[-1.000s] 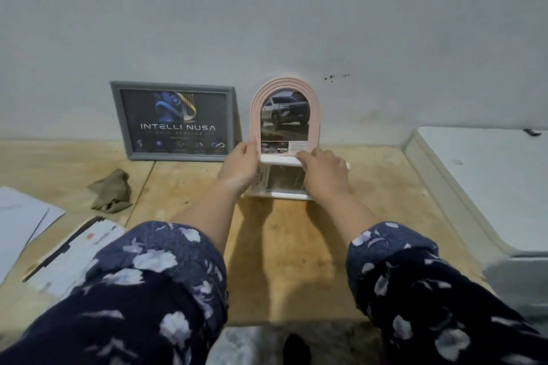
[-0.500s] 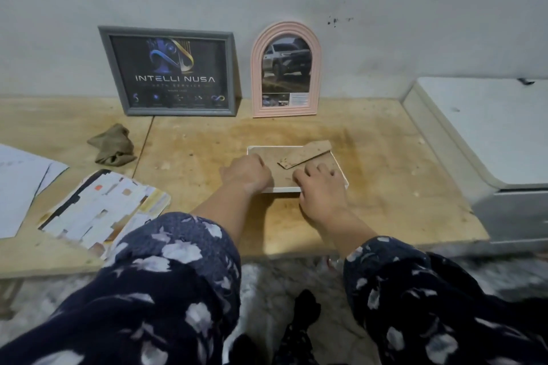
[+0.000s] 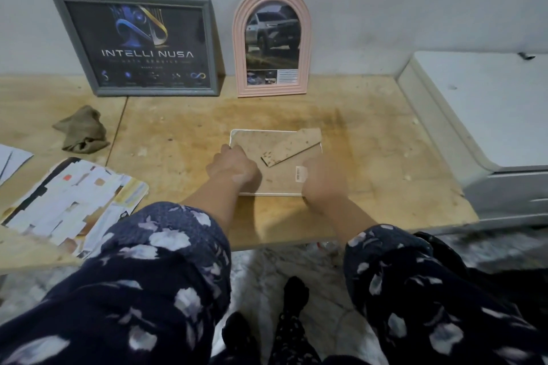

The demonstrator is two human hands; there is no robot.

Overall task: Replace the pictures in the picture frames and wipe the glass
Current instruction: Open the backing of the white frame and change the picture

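Brown-backed white frame (image 3: 278, 184) lies face-down, both curled hands (left hand (image 3: 234, 167), right hand (image 3: 321, 179)) pressing it, cloth (image 3: 81, 130) left.

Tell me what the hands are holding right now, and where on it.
Left hand and right hand rest on the face-down white picture frame, at its near corners; whether either fully grips is unclear.

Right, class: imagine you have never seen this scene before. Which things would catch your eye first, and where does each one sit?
The dark poster in the grey frame leans against the wall at the back left, with the pink arched frame holding a car picture just to its right. At the centre of the wooden table, a white frame lies face down, its brown backing up, with the left hand and right hand resting on it.
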